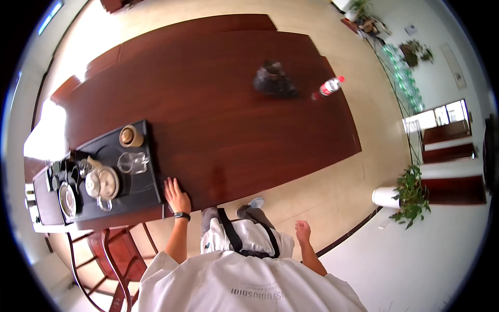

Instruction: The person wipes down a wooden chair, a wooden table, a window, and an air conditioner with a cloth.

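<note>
My left hand (176, 195) lies flat on the dark red wooden table (208, 140), fingers stretched out, just right of the black tea tray (136, 193). It wears a dark wristband (182, 215) and holds nothing. On the tray stand a pale teapot (108, 182), a clear glass pitcher (133, 163) and a brown cup-shaped container (131, 136). My right hand (303, 231) hangs beside my body, off the table's near edge. Its fingers look curled in, and I see nothing in them.
A dark bundle (274, 80) and a red-capped bottle (328, 88) are on the table's far right part. A wooden chair (117, 255) stands at the lower left. To the right are a potted plant (408, 197) and several green-tinted bottles (404, 78) by the wall.
</note>
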Available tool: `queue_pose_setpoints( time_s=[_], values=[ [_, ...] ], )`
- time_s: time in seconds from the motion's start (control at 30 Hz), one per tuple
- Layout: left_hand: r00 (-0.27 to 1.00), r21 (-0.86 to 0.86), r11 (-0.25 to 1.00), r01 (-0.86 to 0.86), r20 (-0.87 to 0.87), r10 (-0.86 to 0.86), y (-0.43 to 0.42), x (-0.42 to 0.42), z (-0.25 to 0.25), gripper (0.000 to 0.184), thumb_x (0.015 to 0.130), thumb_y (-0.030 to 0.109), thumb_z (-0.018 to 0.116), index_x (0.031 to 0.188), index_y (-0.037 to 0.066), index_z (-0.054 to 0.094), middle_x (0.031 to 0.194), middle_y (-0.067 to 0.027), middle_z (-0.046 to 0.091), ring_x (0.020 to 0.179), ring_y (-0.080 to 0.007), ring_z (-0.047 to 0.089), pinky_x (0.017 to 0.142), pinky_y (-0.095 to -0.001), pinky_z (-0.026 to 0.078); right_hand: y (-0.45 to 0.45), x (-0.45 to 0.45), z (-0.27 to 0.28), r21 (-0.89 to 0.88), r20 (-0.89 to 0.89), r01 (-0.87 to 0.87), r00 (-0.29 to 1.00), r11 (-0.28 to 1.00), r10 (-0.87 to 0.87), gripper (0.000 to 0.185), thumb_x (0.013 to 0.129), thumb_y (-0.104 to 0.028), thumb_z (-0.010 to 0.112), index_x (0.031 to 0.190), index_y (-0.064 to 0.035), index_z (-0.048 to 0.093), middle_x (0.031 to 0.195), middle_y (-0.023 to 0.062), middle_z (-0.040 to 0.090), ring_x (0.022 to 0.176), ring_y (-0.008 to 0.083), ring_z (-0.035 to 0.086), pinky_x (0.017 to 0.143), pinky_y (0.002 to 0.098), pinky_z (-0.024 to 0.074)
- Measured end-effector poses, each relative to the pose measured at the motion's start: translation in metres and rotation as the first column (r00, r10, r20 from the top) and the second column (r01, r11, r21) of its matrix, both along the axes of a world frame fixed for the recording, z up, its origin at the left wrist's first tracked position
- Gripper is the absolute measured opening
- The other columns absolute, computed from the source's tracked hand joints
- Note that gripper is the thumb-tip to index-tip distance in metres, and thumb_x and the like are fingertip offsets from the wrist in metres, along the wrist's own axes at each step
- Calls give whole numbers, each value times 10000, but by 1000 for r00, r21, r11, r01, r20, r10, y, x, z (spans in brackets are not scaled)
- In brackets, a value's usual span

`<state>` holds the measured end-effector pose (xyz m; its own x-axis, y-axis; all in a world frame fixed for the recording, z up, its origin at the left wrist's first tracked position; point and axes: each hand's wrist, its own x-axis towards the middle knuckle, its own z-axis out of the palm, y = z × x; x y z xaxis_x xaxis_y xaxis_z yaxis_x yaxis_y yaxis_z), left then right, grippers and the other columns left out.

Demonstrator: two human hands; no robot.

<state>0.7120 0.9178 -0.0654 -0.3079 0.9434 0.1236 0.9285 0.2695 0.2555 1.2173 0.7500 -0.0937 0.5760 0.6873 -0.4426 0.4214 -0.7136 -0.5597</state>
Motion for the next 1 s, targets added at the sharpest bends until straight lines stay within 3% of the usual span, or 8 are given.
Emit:
queue_pose_setpoints(
  time_s=[0.07, 0.17, 0.23, 0.27, 0.4, 0.73, 0.8, 1.0],
  values=[
    [999, -3, 999, 40, 15, -40, 7, 21, 7, 653, 704, 0, 495, 1343, 11, 360, 1439, -181, 317, 1345, -360, 273, 1084, -485, 244, -43, 24, -19, 21, -7, 2, 1000, 1000, -2, 168, 822, -130, 599, 963, -45, 637, 836, 85, 663, 738, 142, 632, 670, 276, 513],
    [897, 138, 940, 313, 281, -340, 18, 61, 8, 669, 698, -4, 506, 1349, 22, 354, 1429, -194, 322, 1332, -369, 290, 1102, -469, 226, -64, 41, -36, 36, -47, -47, 998, 998, 49, 194, 804, -134, 594, 967, -39, 638, 803, 88, 666, 696, 148, 631, 642, 277, 512],
    [892, 81, 903, 422, 142, -429, 28, 82, 37, 621, 728, 58, 553, 1330, 55, 404, 1429, -164, 343, 1337, -359, 289, 1097, -483, 233, -59, 49, -12, -20, -39, -138, 990, 990, 137, 202, 805, -126, 583, 968, -21, 637, 794, 99, 671, 675, 157, 628, 633, 275, 508],
    [894, 22, 894, 448, -7, -448, 32, 85, 48, 606, 740, 87, 569, 1326, 69, 418, 1431, -151, 348, 1340, -355, 287, 1095, -488, 235, -55, 54, -4, -25, -45, -106, 993, 994, 105, 202, 805, -126, 583, 968, -21, 637, 794, 99, 671, 675, 157, 628, 633, 275, 508],
    [964, 131, 956, 263, 12, -267, 33, 96, -20, 561, 817, 119, 517, 1357, 42, 385, 1449, -137, 335, 1353, -340, 273, 1099, -479, 232, -47, 81, 25, 59, -194, 93, 978, 994, -80, 195, 846, -129, 538, 996, -37, 621, 814, 82, 672, 699, 150, 626, 637, 274, 504],
    [752, -5, 752, 659, 27, -658, 105, 299, -1, 526, 818, 106, 475, 1337, 44, 421, 1467, -93, 313, 1368, -283, 256, 1116, -459, 209, -162, 84, -16, 235, -366, 500, 840, 833, -401, 194, 903, -195, 528, 1032, -68, 597, 822, 72, 662, 718, 144, 630, 564, 249, 499],
    [704, -4, 704, 710, 35, -709, 120, 336, -2, 523, 817, 114, 477, 1332, 39, 425, 1463, -91, 319, 1368, -275, 258, 1116, -461, 207, -173, 73, -14, -21, -396, 663, 682, 748, -615, 188, 906, -182, 541, 1046, -68, 593, 807, 70, 659, 737, 150, 629, 578, 259, 503],
    [604, 62, 609, 791, 84, -792, 167, 473, -4, 525, 803, 91, 473, 1322, 29, 420, 1457, -102, 323, 1369, -272, 259, 1118, -466, 204, -192, 85, -34, 64, -494, 686, 653, 725, -574, 149, 899, -117, 561, 1020, -37, 594, 797, 92, 653, 705, 173, 642, 662, 273, 526]
  ],
)
